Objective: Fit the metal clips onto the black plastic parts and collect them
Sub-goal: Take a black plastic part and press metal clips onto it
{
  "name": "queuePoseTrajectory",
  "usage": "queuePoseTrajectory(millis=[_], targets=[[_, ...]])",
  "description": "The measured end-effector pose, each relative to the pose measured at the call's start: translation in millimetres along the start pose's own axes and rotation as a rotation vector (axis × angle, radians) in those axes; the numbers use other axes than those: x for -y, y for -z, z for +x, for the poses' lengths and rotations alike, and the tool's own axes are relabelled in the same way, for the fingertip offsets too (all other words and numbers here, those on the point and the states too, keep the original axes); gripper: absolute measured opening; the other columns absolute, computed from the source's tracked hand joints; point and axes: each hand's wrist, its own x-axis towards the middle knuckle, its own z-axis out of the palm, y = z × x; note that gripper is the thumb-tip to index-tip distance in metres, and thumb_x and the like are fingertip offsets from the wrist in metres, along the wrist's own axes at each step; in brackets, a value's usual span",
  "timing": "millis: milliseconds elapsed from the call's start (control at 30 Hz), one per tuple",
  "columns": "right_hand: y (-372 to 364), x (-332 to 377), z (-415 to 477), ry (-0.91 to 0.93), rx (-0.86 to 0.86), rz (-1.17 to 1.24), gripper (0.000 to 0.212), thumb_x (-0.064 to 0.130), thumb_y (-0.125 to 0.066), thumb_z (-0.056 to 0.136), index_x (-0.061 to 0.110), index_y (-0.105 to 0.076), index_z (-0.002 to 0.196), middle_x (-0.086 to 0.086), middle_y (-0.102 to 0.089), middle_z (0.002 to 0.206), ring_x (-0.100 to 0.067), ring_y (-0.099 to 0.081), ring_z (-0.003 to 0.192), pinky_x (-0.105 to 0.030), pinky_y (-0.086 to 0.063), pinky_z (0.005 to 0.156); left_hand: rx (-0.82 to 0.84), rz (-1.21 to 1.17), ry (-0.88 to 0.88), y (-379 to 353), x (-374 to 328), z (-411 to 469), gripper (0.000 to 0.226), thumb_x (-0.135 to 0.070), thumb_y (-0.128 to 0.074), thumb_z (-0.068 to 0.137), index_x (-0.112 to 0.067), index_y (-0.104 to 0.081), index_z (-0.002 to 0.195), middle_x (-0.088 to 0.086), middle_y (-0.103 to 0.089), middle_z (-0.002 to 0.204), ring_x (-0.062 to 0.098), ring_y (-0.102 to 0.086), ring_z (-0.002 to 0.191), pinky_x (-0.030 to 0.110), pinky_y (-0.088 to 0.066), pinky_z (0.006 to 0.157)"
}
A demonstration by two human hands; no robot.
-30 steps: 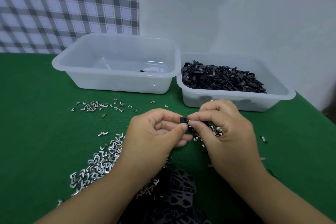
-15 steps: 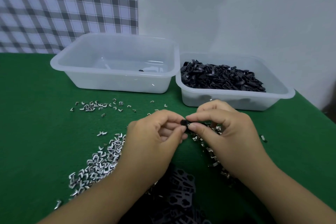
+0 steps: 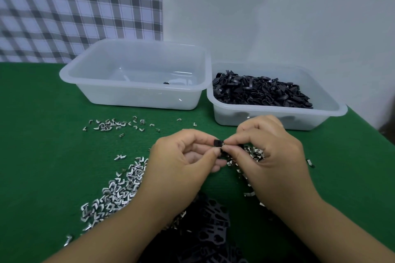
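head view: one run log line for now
step: clip fitting | left hand: pinches black part | right hand: pinches it too | right tub: black parts heaped

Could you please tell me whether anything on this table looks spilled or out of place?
Nothing looks damaged. The metal clips lie loose on the green table, not in a tub; a stray clip sits apart, right of the right hand. The left tub holds just one dark piece.

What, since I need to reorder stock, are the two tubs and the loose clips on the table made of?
The left tub and right tub look like translucent frosted plastic: black parts show dimly through the right wall. The clips seem bare shiny metal, glinting silver.
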Motion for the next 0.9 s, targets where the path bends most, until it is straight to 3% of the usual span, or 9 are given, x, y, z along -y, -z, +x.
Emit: queuePoseTrajectory(millis=[200, 367, 533, 733, 900], targets=[[3, -2, 2, -0.08, 0.099, 0.086, 0.011, 0.006, -0.079, 0.069, 0.014, -0.071, 0.071, 0.008, -0.059, 0.075, -0.014, -0.056, 0.078, -0.017, -0.042, 0.069, 0.015, 0.193, -0.08, 2, 2, -1, 0.027, 0.006, -0.067, 0.08, -0.021, -0.072, 0.077, 0.0, -0.074, 0.07, 0.012, -0.073, 0.065, 0.017, -0.056, 0.06], [6, -5, 6, -0.241, 0.266, 0.213, 0.028, 0.012, -0.079, 0.069, 0.024, -0.072, 0.094, 0.012, -0.064, 0.086, -0.002, -0.057, 0.085, -0.009, -0.041, 0.078, -0.028, 0.433, -0.215, 2, 5, -2, 0.033, 0.002, -0.068, 0.08, -0.031, -0.067, 0.085, -0.013, -0.072, 0.074, 0.0, -0.07, 0.064, 0.016, -0.055, 0.061], [9, -3, 10, -0.335, 0.353, 0.339, 0.021, 0.01, -0.079, 0.069, 0.029, -0.073, 0.075, 0.01, -0.065, 0.08, 0.005, -0.057, 0.071, -0.009, -0.041, 0.07, -0.017, 0.556, -0.284, 3, 1, -3, 0.047, -0.003, -0.068, 0.08, -0.041, -0.044, 0.093, -0.015, -0.071, 0.076, 0.001, -0.069, 0.065, 0.031, -0.059, 0.062], [11, -3, 10, -0.301, 0.411, 0.29, 0.016, 0.011, -0.077, 0.071, 0.025, -0.074, 0.075, 0.01, -0.064, 0.081, 0.001, -0.057, 0.078, -0.009, -0.038, 0.073, -0.018, 0.646, -0.351, 1, -3, -5, 0.05, -0.004, -0.07, 0.079, -0.045, -0.042, 0.088, -0.018, -0.068, 0.083, -0.002, -0.066, 0.066, 0.02, -0.053, 0.062], [9, -3, 7, -0.213, 0.398, 0.187, 0.012, 0.013, -0.074, 0.075, 0.024, -0.073, 0.078, 0.012, -0.062, 0.083, -0.008, -0.054, 0.088, -0.017, -0.039, 0.079, -0.014, 0.65, -0.385, 0, -2, -5, 0.033, -0.01, -0.065, 0.077, -0.035, -0.049, 0.092, -0.014, -0.067, 0.077, -0.001, -0.066, 0.066, 0.019, -0.052, 0.06]])
